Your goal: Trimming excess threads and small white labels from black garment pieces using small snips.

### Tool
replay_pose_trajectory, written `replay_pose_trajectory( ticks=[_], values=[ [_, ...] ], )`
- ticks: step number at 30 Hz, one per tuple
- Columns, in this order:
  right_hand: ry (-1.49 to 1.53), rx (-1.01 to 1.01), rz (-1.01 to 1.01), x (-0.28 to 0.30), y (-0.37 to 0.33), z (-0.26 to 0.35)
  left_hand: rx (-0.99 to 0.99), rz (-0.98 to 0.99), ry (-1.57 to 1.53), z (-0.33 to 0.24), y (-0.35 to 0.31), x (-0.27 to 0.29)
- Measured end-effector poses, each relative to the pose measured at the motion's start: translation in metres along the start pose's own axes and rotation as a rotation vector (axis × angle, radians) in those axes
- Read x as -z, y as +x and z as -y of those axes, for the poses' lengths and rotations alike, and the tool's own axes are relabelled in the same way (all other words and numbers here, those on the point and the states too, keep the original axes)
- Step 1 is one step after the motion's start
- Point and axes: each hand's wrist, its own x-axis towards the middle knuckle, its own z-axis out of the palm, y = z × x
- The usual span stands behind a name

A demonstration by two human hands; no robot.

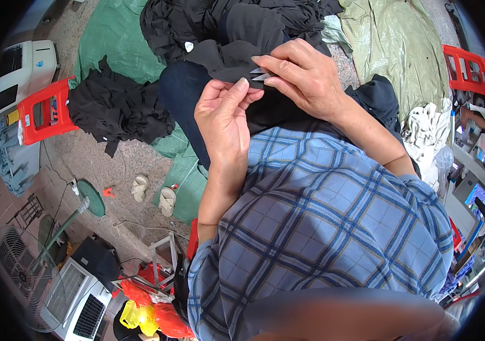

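The person's blue plaid shirt (pixel 333 210) lies nearest. Past it, the left hand (pixel 225 119) has thumb and forefinger pinching the edge of a black cloth (pixel 225 59), held above the lap. The right hand (pixel 308 79) has its fingers wrapped around small metal snips (pixel 260 77), the two blades parted and pointing left, right beside the left fingertips. Beyond, a heap of black garments (pixel 188 25) rests by a green sheet (pixel 109 37).
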Motion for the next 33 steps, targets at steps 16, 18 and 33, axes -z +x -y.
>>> replay_pose_trajectory(
  ticks=[16,18,33],
  values=[
    [-0.045,0.14,0.037,0.007,0.007,-0.008,0.02,-0.005,0.043,0.003,0.002,0.003],
    [0.137,0.041,0.025,0.006,0.004,-0.016,0.026,0.004,0.035,0.003,0.003,0.003],
    [0.723,-0.405,0.255,-0.02,-0.027,-0.043,-0.017,-0.019,-0.183,-0.01,0.02,0.048]
  ],
)
